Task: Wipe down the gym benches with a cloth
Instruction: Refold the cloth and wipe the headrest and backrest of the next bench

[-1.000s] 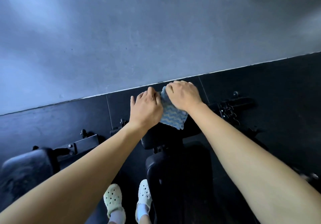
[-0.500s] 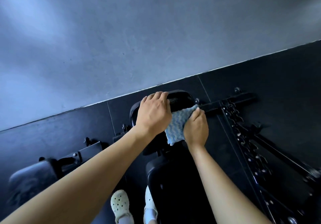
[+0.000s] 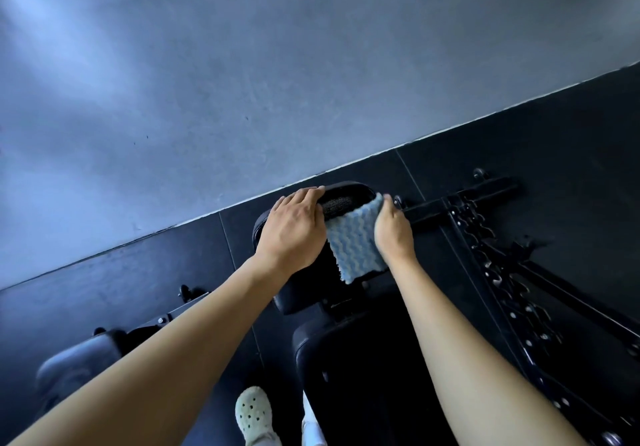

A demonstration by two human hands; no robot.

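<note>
A black padded gym bench stands below me, its small end pad point(image 3: 304, 283) nearest the grey floor and its long pad point(image 3: 360, 376) toward me. A blue-and-white wavy cloth point(image 3: 356, 241) lies over the right part of the end pad. My right hand point(image 3: 393, 229) holds the cloth at its right edge, fingers curled over the pad's side. My left hand point(image 3: 294, 229) rests on the left part of the pad, fingers over its far edge, touching the cloth's left side.
The bench's black metal frame point(image 3: 485, 237) with an adjustment ladder runs to the right on black rubber tiles. Another bench pad point(image 3: 76, 362) sits at lower left. My feet in pale clogs point(image 3: 252, 418) stand beside the bench. Grey floor point(image 3: 242, 64) lies beyond.
My right hand has slid with the cloth from the top of the end pad to its right side. The left hand stays on the pad. The view has shifted slightly.
</note>
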